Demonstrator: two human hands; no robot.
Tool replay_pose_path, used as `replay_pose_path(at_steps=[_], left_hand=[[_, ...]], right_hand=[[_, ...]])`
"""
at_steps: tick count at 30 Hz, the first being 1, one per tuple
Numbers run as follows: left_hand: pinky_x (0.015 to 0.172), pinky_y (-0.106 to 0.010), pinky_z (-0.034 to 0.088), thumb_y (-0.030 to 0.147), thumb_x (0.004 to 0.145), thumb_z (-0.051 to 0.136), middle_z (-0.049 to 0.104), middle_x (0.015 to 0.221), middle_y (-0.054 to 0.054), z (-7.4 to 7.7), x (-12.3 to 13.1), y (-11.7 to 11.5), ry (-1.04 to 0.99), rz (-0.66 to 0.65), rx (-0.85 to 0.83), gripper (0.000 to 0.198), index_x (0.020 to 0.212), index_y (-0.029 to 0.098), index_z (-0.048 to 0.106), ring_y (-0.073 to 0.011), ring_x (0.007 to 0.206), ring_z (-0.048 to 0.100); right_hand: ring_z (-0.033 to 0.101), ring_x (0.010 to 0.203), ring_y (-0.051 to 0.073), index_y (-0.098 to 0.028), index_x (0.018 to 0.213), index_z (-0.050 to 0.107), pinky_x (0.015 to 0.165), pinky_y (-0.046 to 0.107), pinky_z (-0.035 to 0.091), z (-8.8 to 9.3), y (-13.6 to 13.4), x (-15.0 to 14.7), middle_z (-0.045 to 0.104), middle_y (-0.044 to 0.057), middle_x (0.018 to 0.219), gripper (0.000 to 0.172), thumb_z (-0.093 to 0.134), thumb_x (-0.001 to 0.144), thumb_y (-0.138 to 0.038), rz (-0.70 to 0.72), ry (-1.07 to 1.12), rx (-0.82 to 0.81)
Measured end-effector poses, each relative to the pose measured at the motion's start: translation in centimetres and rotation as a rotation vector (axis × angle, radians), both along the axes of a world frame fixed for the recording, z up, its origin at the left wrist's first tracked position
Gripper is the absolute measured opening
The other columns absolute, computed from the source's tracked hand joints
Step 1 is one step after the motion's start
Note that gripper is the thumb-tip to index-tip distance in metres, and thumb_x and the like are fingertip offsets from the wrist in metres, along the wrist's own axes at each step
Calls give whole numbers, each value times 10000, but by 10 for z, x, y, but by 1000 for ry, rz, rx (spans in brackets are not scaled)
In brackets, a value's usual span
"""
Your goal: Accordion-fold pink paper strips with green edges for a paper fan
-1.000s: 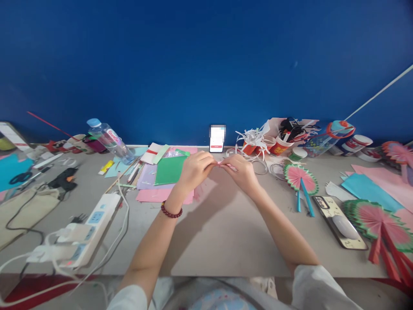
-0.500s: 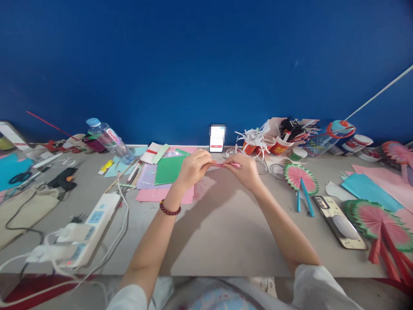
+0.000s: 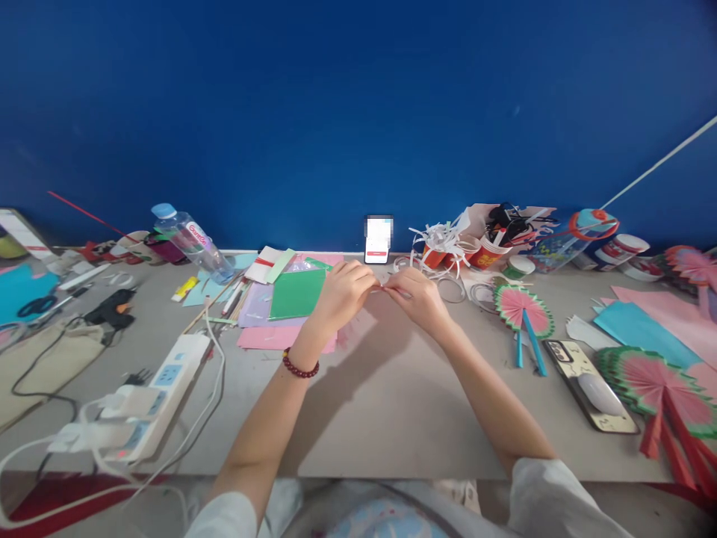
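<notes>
Hands number two, both the person's own. The left hand (image 3: 340,297), with one dark red bead bracelet (image 3: 300,368) at its wrist, and the right hand (image 3: 419,300) meet fingertip to fingertip over the far middle of the bench (image 3: 392,403). Each grip is narrow, thumb and forefinger pinched on the one pink paper strip (image 3: 386,287). The strip is held in the air between them, and only a sliver of it shows. Just behind it, one phone (image 3: 378,240) stands upright against the blue wall. Left of the hands lies one green sheet (image 3: 296,294) on a spread of coloured papers, with one water bottle (image 3: 191,243) on its side further left. Also on the left are one glue gun (image 3: 112,306) and one white power strip (image 3: 162,385). To the right stand about three red paper cups (image 3: 486,255). One pink paper fan (image 3: 523,308) with blue handles lies alone, and a stack of like fans (image 3: 653,381), too overlapped to count, lies by the bench's right end. Against half a second earlier, the hands have closed together. The strip, then stretched plainly across the right fingers, is now nearly hidden, and nothing else on the bench has shifted.
</notes>
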State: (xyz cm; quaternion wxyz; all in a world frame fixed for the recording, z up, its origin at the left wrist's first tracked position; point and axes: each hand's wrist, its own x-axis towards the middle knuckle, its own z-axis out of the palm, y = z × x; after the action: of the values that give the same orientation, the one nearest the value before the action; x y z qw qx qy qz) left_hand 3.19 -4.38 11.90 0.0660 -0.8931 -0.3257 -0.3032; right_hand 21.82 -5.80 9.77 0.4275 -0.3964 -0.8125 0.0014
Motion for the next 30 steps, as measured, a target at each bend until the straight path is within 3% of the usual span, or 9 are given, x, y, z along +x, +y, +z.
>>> replay_pose_path(at_steps=[6,15,23,30], left_hand=[[715,-316,367,159,953,406,630,824,-34,-5,-3,4,62,31,79,248,858,161,635,-180,815,514],[688,-301,361,109,938,402,624,799,-33,-3,-4,5,60,33,181,252,809,158,612,-173,790,496],[699,-294,361,115,935,421,628,804,-29,-1,-4,4,42,12,196,208,843,159,602,-167,799,503],[703,-306,360,154,952,395,616,818,-37,0,-1,1,68,20,84,239,851,164,611,-174,819,510]], right_hand=[[596,768,197,-188,797,653,711,318,479,0,1,3,667,67,759,122,572,878,-227,-22,14,-35],[628,776,179,-204,796,689,704,291,477,10,2,14,696,42,810,35,657,809,-212,-29,87,-303],[627,755,177,-205,761,690,687,286,473,14,-2,13,693,39,781,66,651,810,-225,-42,161,-307],[617,758,185,-195,720,669,715,302,463,12,-2,9,689,43,748,100,617,802,-171,-32,108,-230]])
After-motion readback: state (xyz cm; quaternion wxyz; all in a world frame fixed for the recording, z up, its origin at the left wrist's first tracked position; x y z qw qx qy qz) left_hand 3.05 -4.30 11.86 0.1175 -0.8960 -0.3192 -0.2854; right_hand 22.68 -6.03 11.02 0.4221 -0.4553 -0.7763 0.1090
